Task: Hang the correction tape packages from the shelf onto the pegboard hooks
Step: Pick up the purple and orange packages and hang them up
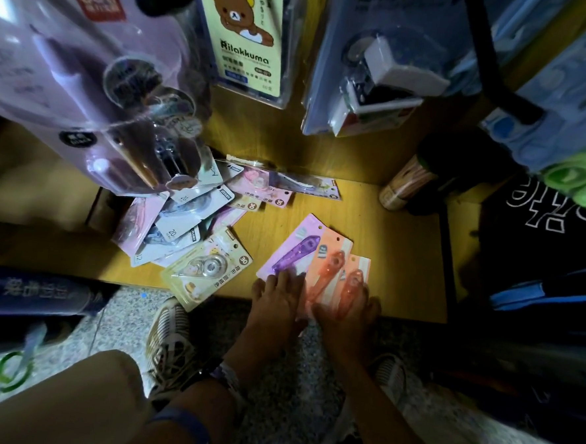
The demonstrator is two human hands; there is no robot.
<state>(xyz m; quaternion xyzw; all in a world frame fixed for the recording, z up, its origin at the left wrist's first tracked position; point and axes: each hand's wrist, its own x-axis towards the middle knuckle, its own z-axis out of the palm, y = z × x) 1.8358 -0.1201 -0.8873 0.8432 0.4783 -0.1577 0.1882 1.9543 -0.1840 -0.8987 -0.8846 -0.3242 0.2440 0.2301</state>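
Left hand (276, 298): we lay it flat, fingers spread, on the lower end of the purple package (291, 252).
Right hand (349, 314): we rest it on the two orange packages (336, 269); whether its fingers curl under their edge, we cannot tell.
Three packages: fanned side by side, overlapping, near the front edge of the wooden shelf (386, 248).
Loose pile (182, 222): more correction tape packages heaped at the shelf's left.
Above: hanging packages, one with a bear card (243, 33).

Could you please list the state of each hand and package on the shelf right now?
left hand: fingers flat, pressing on purple package.
right hand: fingers resting on orange packages.
purple package: lying flat, unhung.
orange packages: two, overlapping, flat on shelf.
yellow package: flat, overhanging shelf edge.
package pile: heaped loosely.
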